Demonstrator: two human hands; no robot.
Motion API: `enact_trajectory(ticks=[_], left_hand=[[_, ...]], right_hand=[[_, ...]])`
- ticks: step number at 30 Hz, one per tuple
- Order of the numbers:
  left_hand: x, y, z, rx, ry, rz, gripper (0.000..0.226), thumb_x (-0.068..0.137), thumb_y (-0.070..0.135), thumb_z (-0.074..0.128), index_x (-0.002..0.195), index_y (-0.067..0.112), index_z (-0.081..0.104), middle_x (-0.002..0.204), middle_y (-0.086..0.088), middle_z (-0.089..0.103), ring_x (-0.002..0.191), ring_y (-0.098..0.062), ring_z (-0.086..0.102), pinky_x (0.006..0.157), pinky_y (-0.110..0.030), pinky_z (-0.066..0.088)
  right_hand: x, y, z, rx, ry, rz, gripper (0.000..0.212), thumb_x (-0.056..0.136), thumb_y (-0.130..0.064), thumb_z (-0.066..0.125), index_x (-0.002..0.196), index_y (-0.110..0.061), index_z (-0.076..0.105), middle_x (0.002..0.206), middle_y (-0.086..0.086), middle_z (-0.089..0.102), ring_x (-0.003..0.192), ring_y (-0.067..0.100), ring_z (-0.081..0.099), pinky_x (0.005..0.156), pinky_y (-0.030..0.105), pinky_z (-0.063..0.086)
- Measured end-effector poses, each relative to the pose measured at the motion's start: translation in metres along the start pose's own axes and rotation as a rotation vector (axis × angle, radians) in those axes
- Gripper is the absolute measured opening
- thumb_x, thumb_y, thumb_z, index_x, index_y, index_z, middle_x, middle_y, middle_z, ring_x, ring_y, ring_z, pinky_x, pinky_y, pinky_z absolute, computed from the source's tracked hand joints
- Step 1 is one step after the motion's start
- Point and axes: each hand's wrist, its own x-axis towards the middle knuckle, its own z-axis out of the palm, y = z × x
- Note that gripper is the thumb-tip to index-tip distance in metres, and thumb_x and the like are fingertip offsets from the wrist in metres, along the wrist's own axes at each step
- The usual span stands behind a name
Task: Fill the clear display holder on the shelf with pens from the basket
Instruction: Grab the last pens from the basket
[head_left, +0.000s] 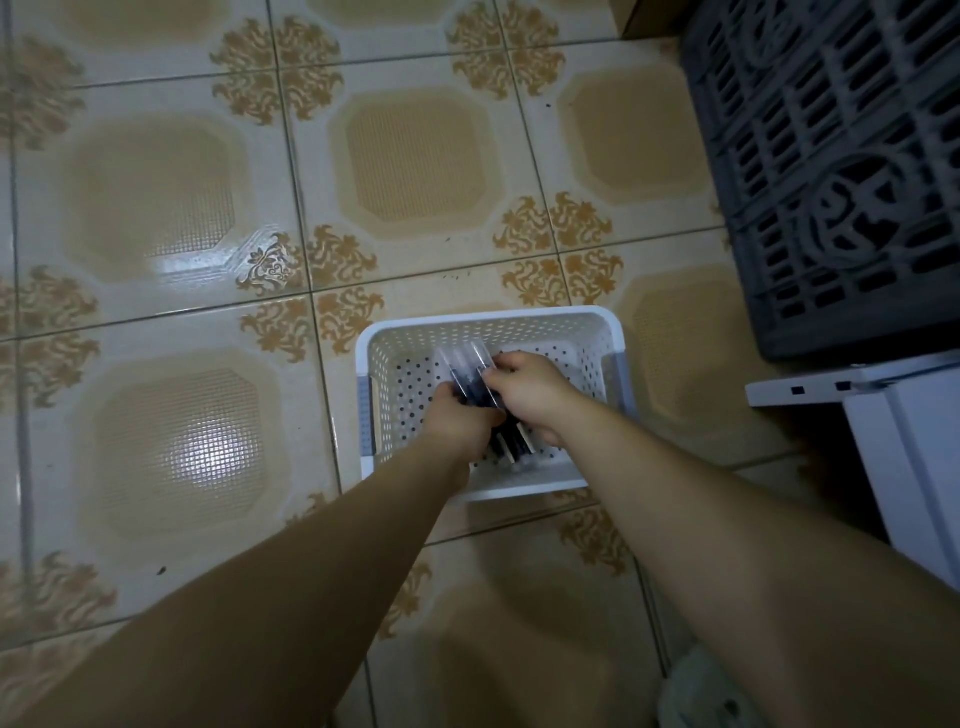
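My fingers (503, 365) are curled round one bundle of pens (470, 371), left hand (457, 415) and right hand (532, 395) closing from either side so none slip. All this is inside the white basket (493, 318), lower centre, on the floor (415, 156). The display holder isn't in view.

The left hand (460, 422) and right hand (531, 397) cover most of the pens (470, 385).
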Motion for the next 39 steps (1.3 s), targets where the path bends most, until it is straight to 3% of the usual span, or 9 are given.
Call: enact_trajectory(ticks=[6, 9, 13, 18, 22, 25, 31, 34, 39], left_hand=[[0.003, -0.002, -0.002, -0.061, -0.027, 0.055, 0.042, 0.087, -0.003, 0.058, 0.127, 0.008, 0.053, 0.115, -0.012, 0.066, 0.1, -0.023, 0.064, 0.069, -0.025, 0.051], [0.004, -0.001, -0.004, -0.093, -0.065, 0.052, 0.042, 0.088, -0.001, 0.055, 0.128, 0.008, 0.05, 0.117, -0.014, 0.064, 0.102, -0.025, 0.064, 0.078, -0.031, 0.054], [0.004, 0.0, -0.004, -0.166, -0.112, 0.036, 0.048, 0.083, 0.002, 0.057, 0.13, 0.006, 0.048, 0.118, -0.018, 0.064, 0.103, -0.029, 0.066, 0.09, -0.044, 0.055], [0.002, 0.004, -0.003, -0.159, -0.093, 0.032, 0.043, 0.086, -0.004, 0.055, 0.128, 0.004, 0.048, 0.116, -0.019, 0.064, 0.099, -0.029, 0.067, 0.078, -0.036, 0.056], [-0.012, 0.016, -0.006, -0.148, -0.135, 0.079, 0.029, 0.092, -0.006, 0.049, 0.119, 0.002, 0.056, 0.106, -0.019, 0.067, 0.095, -0.028, 0.068, 0.072, -0.033, 0.055], [-0.034, 0.034, -0.01, -0.103, -0.186, 0.132, 0.024, 0.091, -0.008, 0.047, 0.099, 0.007, 0.063, 0.09, -0.012, 0.069, 0.082, -0.022, 0.068, 0.068, -0.029, 0.054], [-0.104, 0.081, -0.015, 0.025, -0.251, 0.237, 0.027, 0.087, -0.012, 0.05, 0.096, 0.008, 0.065, 0.08, -0.01, 0.066, 0.068, -0.02, 0.064, 0.063, -0.027, 0.056], [-0.158, 0.116, -0.015, 0.148, -0.294, 0.334, 0.025, 0.083, -0.011, 0.055, 0.094, 0.009, 0.065, 0.084, -0.013, 0.067, 0.072, -0.025, 0.064, 0.068, -0.035, 0.057], [-0.275, 0.171, -0.004, 0.279, -0.391, 0.555, 0.022, 0.086, -0.006, 0.058, 0.089, 0.015, 0.062, 0.074, -0.001, 0.065, 0.056, -0.003, 0.064, 0.051, -0.014, 0.049]], right_hand=[[-0.002, -0.001, 0.002, 0.145, -0.047, 0.105, 0.046, 0.1, -0.018, 0.05, 0.143, -0.005, 0.041, 0.141, 0.014, 0.05, 0.127, 0.028, 0.048, 0.105, 0.035, 0.038], [-0.001, -0.002, 0.001, 0.209, -0.045, 0.117, 0.046, 0.097, -0.018, 0.056, 0.14, -0.005, 0.046, 0.141, 0.014, 0.05, 0.129, 0.029, 0.048, 0.111, 0.045, 0.036], [-0.002, -0.001, -0.001, 0.214, -0.001, 0.11, 0.042, 0.096, -0.018, 0.057, 0.136, -0.005, 0.051, 0.132, 0.015, 0.058, 0.121, 0.027, 0.055, 0.104, 0.037, 0.044], [-0.004, 0.001, -0.002, 0.205, 0.008, 0.119, 0.042, 0.096, -0.02, 0.058, 0.135, -0.006, 0.051, 0.131, 0.013, 0.059, 0.102, 0.022, 0.06, 0.079, 0.03, 0.046], [-0.009, -0.002, -0.008, 0.177, 0.037, 0.084, 0.043, 0.093, -0.021, 0.062, 0.133, -0.007, 0.054, 0.127, 0.011, 0.061, 0.116, 0.027, 0.058, 0.101, 0.038, 0.044], [-0.026, -0.012, -0.014, 0.145, 0.061, 0.019, 0.031, 0.093, -0.021, 0.061, 0.122, -0.01, 0.064, 0.113, 0.013, 0.068, 0.103, 0.028, 0.064, 0.095, 0.041, 0.05], [-0.101, -0.046, -0.032, 0.097, 0.153, -0.176, 0.015, 0.094, -0.013, 0.056, 0.094, -0.01, 0.071, 0.081, 0.012, 0.069, 0.067, 0.028, 0.064, 0.073, 0.049, 0.056], [-0.159, -0.069, -0.048, 0.061, 0.281, -0.255, 0.008, 0.093, -0.016, 0.058, 0.096, -0.016, 0.066, 0.083, 0.009, 0.067, 0.075, 0.03, 0.066, 0.076, 0.05, 0.058], [-0.276, -0.101, -0.083, 0.078, 0.47, -0.384, 0.009, 0.093, -0.025, 0.059, 0.102, -0.023, 0.061, 0.087, 0.0, 0.063, 0.085, 0.024, 0.064, 0.082, 0.05, 0.056]])
